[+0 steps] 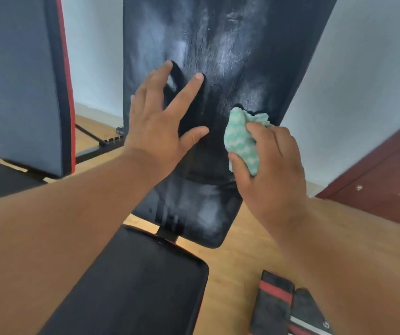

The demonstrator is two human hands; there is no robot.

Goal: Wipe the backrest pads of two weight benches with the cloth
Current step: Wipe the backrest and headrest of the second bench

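A black backrest pad point(230, 56) stands upright in the middle of the view, streaked with pale dusty or wet patches. My left hand point(160, 122) presses flat against it, fingers spread, holding nothing. My right hand point(269, 163) grips a bunched green-and-white cloth point(240, 139) and holds it against the pad's lower right part. A second backrest pad point(20, 81), grey-faced with a red and black edge, stands upright at the left. It is untouched by either hand.
The black seat pad point(133, 286) of the middle bench lies below my arms. Black and red padded pieces point(276, 305) lie on the wooden floor at bottom right. A dark red wooden cabinet point(382, 180) stands at the right. White walls rise behind.
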